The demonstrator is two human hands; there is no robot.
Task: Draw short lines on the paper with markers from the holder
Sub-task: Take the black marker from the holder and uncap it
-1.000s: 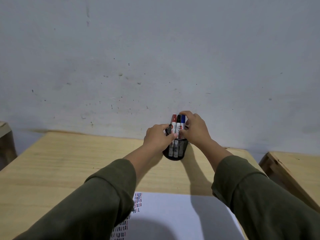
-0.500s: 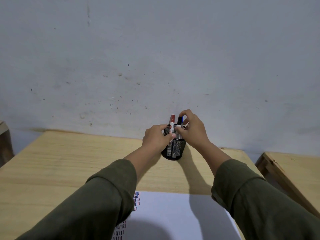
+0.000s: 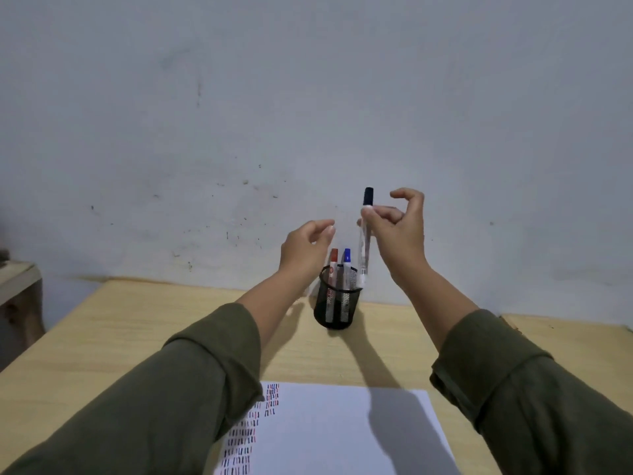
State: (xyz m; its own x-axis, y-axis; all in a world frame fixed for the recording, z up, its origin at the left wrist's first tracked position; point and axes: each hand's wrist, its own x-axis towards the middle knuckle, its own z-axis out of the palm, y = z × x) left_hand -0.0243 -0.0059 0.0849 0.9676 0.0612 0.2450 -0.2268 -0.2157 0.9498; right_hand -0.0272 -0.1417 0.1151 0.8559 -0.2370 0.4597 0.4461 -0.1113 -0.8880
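- Holder [image 3: 336, 308] on the table [image 3: 102, 337], red marker [image 3: 333, 262] and blue marker [image 3: 347, 264] standing inside.
- Right hand [image 3: 399, 231] pinches black marker [image 3: 365, 241] upright just above holder.
- Left hand [image 3: 306, 250] loosely curled, empty, left of holder.
- Paper [image 3: 335, 430] nearer than holder.

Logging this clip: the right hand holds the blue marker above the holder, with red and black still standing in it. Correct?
Not quite. In the head view the right hand holds the black-capped marker above the holder; the red marker and blue marker still stand in it. The left hand is empty.
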